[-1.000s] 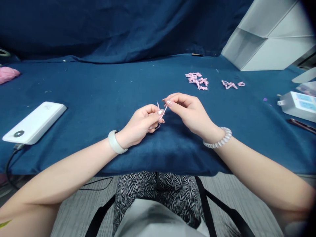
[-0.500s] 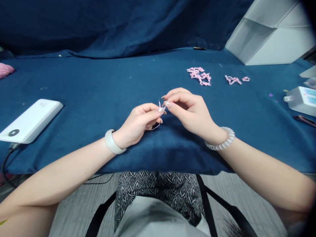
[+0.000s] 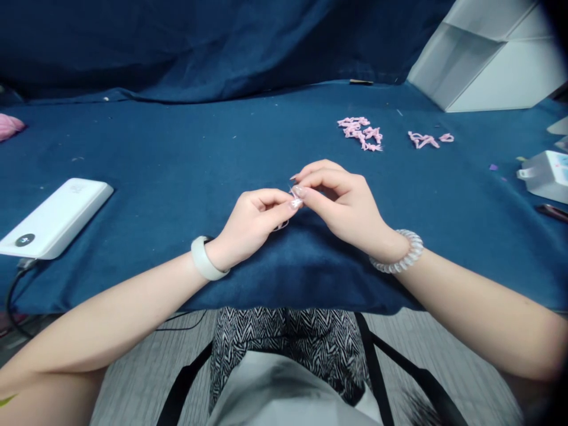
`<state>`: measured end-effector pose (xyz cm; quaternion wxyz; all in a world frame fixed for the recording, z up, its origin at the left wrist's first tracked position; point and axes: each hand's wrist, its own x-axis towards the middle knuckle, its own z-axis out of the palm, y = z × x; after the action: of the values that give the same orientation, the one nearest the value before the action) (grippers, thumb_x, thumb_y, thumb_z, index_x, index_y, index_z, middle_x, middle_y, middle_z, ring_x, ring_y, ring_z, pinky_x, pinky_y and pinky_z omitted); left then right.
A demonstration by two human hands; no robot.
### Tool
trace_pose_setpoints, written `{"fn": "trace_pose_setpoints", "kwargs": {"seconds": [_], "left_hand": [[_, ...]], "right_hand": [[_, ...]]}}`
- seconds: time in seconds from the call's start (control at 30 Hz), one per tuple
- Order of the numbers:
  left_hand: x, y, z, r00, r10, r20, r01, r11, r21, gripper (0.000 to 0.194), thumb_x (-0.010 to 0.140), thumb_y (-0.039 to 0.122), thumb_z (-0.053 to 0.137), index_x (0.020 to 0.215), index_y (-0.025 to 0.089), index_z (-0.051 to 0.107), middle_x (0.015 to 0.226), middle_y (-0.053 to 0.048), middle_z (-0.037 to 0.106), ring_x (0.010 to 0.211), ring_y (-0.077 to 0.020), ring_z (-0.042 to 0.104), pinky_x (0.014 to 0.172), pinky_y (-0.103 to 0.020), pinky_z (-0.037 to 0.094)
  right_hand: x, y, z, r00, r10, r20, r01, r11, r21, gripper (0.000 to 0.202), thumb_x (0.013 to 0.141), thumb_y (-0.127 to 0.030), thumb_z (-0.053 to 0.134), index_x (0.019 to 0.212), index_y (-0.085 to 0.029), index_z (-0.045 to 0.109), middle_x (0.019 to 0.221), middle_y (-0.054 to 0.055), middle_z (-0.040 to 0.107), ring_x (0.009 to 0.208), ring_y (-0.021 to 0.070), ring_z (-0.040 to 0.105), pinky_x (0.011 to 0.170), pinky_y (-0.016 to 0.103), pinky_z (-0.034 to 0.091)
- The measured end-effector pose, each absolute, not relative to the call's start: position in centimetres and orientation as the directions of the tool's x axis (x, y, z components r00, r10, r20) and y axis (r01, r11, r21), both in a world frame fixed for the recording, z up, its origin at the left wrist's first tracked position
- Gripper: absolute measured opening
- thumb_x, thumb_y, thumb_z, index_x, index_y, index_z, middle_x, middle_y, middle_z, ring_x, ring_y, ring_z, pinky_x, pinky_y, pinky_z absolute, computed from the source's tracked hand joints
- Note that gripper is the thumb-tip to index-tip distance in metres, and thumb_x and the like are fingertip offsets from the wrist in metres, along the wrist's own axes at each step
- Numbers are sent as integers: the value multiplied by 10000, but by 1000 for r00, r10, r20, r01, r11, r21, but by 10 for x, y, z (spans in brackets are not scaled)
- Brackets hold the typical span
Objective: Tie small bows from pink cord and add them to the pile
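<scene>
My left hand [image 3: 261, 222] and my right hand [image 3: 341, 201] meet fingertip to fingertip above the front part of the blue cloth. Both pinch a thin pale pink strand of yarn [image 3: 281, 226], of which a small loop shows under my left fingers and a short end sticks up between the thumbs. Most of the strand is hidden by the fingers. Farther back lies a cluster of knotted pink yarn pieces [image 3: 361, 134], and to its right are a few more knotted pieces [image 3: 423, 140].
At left a white power bank [image 3: 57, 216] lies with a black cable plugged in. A pink yarn ball [image 3: 9, 126] shows at the far left edge. On the right are a white box [image 3: 548, 176], a dark pen-like object [image 3: 552, 213] and a grey-white organizer [image 3: 492, 77].
My left fingertips have moved slightly right and now touch those of my right hand. Less of the yarn end and loop shows. The view has shifted a little.
</scene>
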<state>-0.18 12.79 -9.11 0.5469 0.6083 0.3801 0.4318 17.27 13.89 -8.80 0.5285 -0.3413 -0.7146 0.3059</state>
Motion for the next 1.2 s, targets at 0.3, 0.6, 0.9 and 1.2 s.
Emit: {"fn": "trace_pose_setpoints", "kwargs": {"seconds": [0.3,0.6,0.9,1.2], "left_hand": [[-3,130,-94,353,928,120,-53,-109,993,197,862,374,668,801,190,705,627,12,518,520,-84,338,518,-248,262],[-3,129,-93,338,922,187,-59,-178,982,193,874,343,663,783,173,673,647,19,526,525,-70,355,525,-235,293],[0,132,-95,359,911,203,-83,-186,979,211,856,338,685,760,152,657,607,32,493,510,-60,332,493,-226,275],[-4,130,-95,409,900,151,-98,-121,988,181,844,331,693,746,178,698,547,31,467,493,-72,346,484,-232,276]], "right_hand": [[178,150,-91,-277,941,193,-219,134,-967,263,776,-484,741,891,-248,759,946,8,718,894,143,653,812,285,530],[177,147,-88,-353,907,230,-253,144,-957,111,755,-306,791,832,-229,768,938,1,722,858,122,657,845,284,529],[172,144,-91,-347,926,150,-308,39,-951,79,740,-258,808,735,-199,756,815,-8,712,764,81,620,763,220,495],[167,142,-94,-476,880,7,-473,-249,-845,131,652,-248,866,691,-196,752,709,-22,708,649,66,625,654,193,526]]}}
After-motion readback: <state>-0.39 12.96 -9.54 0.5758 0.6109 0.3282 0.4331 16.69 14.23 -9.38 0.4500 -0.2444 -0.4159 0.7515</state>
